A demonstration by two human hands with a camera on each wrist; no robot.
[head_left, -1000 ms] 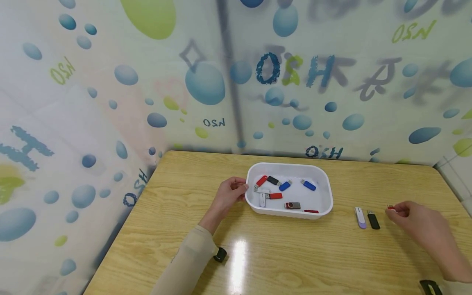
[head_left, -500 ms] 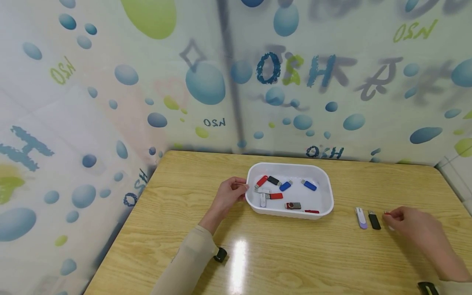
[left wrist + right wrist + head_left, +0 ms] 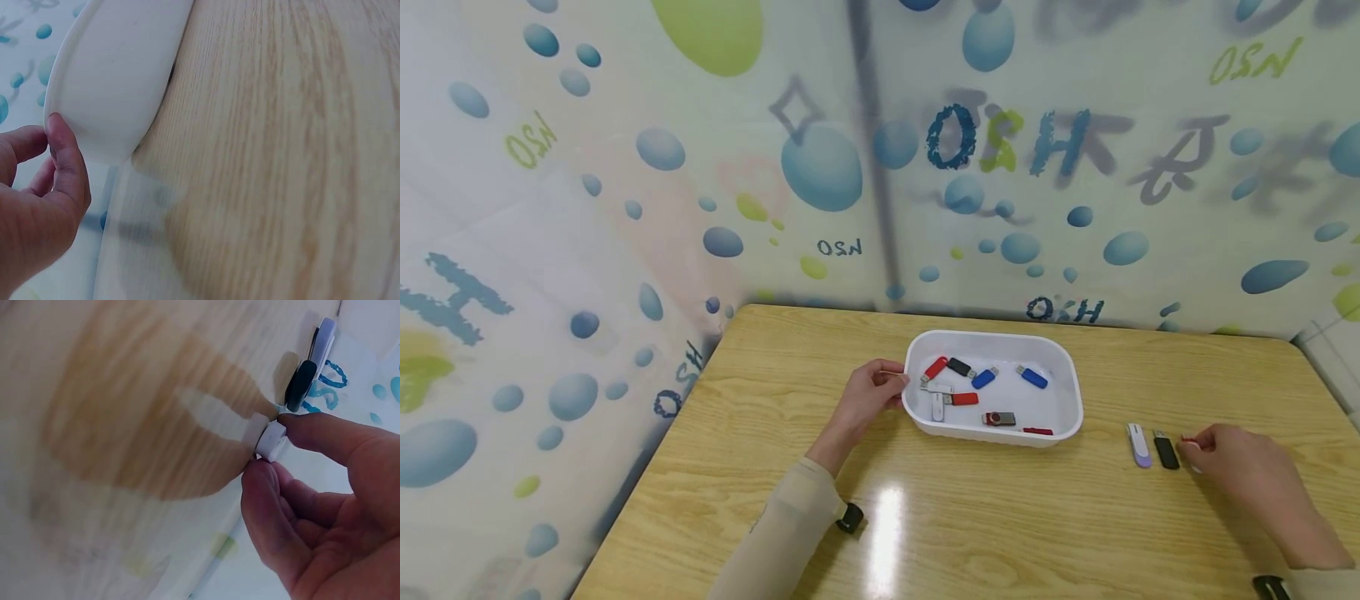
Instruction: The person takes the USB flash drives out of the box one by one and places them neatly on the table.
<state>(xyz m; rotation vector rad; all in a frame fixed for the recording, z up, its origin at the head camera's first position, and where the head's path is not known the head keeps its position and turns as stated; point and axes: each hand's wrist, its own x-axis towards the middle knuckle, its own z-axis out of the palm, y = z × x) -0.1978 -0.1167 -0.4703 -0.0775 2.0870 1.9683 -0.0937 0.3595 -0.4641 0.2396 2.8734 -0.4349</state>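
Note:
My left hand [image 3: 867, 398] pinches the left rim of a white plastic tray [image 3: 1070, 392]; in the left wrist view the thumb and fingers [image 3: 65, 156] meet at the tray's edge. At the right, my right hand [image 3: 1247, 467] holds a small USB flash drive [image 3: 272, 441] between thumb and fingers, low at the tabletop. Its white end shows in the right wrist view; the fingers cover most of the rest. Just left of that hand lie a black USB flash drive [image 3: 1167, 451] and a white and purple one [image 3: 1138, 445], side by side.
Inside the tray lie several more USB flash drives, among them a blue one [image 3: 1032, 377], a red one [image 3: 935, 367] and a grey and red one [image 3: 999, 419]. The wooden table [image 3: 1000, 517] meets a patterned curtain [image 3: 820, 275] at the back.
My right hand has moved a little left and toward me, bringing the flash drive down beside the black one. The left hand keeps its hold on the tray.

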